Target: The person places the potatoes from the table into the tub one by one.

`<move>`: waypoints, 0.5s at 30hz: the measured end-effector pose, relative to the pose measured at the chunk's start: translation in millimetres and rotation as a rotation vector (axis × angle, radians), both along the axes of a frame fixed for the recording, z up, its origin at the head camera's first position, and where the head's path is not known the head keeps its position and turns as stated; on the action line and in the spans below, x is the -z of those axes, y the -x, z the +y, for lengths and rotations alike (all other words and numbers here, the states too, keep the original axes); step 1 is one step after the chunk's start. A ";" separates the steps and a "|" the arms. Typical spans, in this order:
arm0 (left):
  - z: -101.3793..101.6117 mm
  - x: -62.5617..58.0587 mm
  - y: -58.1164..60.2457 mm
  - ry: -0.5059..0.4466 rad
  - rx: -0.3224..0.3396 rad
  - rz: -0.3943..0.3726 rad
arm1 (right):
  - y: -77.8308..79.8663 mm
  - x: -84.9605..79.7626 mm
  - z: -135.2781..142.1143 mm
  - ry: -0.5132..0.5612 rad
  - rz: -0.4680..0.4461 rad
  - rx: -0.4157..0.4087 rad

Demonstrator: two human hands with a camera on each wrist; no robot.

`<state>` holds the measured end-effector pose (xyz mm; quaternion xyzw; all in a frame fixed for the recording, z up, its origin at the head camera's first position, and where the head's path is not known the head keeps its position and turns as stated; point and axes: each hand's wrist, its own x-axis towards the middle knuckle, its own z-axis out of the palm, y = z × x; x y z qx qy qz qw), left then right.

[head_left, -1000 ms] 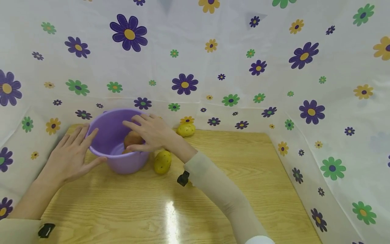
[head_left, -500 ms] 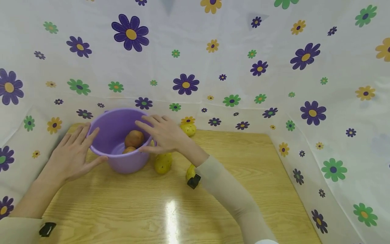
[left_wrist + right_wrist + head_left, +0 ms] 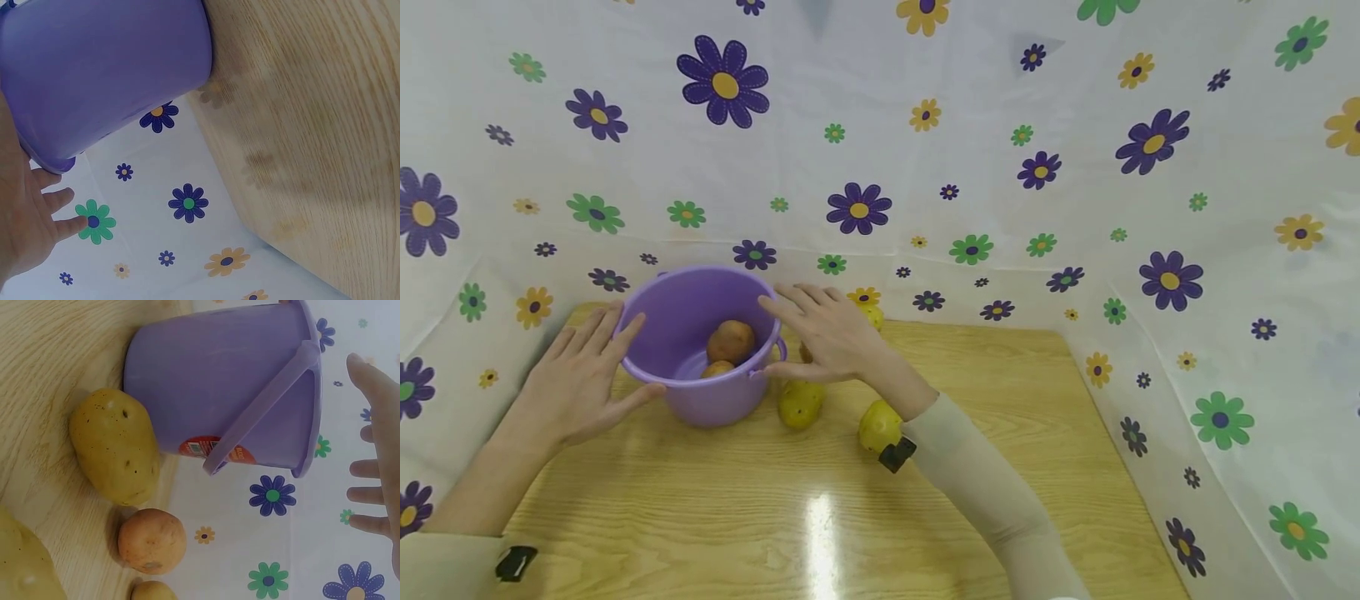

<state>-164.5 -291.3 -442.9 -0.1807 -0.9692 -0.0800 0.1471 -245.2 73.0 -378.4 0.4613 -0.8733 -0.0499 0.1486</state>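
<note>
A purple bucket [image 3: 715,407] with a side handle [image 3: 262,403] stands at the back left of the table, two brown potatoes [image 3: 731,342] inside it. Against its left rim is my left hand [image 3: 568,392], fingers spread and mostly straight, thumb along the front of the rim. My right hand [image 3: 831,337] hovers just outside the right rim, fingers spread, holding nothing. Below that hand a yellow potato [image 3: 801,405] lies beside the bucket, and a brown potato [image 3: 152,541] shows past it in the right wrist view. Another yellow potato [image 3: 880,427] sits near my right wrist.
One more yellow potato [image 3: 872,317] lies at the table's back edge, partly behind my right hand. White flowered cloth [image 3: 970,167] walls the wooden table [image 3: 1000,400] at the back and both sides.
My right hand has moved right, from over the bucket's opening to outside its rim, uncovering the brown potatoes inside. The left hand and bucket stay nearly still.
</note>
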 end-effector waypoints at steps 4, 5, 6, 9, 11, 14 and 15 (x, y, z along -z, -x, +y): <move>-0.9 0.6 0.0 0.001 0.000 -0.001 | -2.2 3.0 8.0 0.064 0.025 -0.024; -1.0 0.2 -0.3 0.003 0.001 0.002 | -2.5 4.0 10.0 0.075 0.035 -0.030; -1.1 -0.2 -0.5 0.004 0.002 0.003 | -2.8 5.2 11.7 0.083 0.043 -0.035; -1.4 -0.3 -0.9 0.007 0.001 0.005 | -3.8 9.3 16.9 0.101 0.055 -0.037; -1.4 -0.5 -1.3 0.008 0.002 0.008 | -5.2 12.2 20.5 0.111 0.053 -0.030; -1.4 -0.2 -1.1 0.006 0.004 0.010 | -7.9 17.2 27.2 0.119 0.039 -0.011; -1.5 -0.4 -1.2 0.007 0.006 0.013 | -8.9 18.8 29.5 0.120 0.036 -0.005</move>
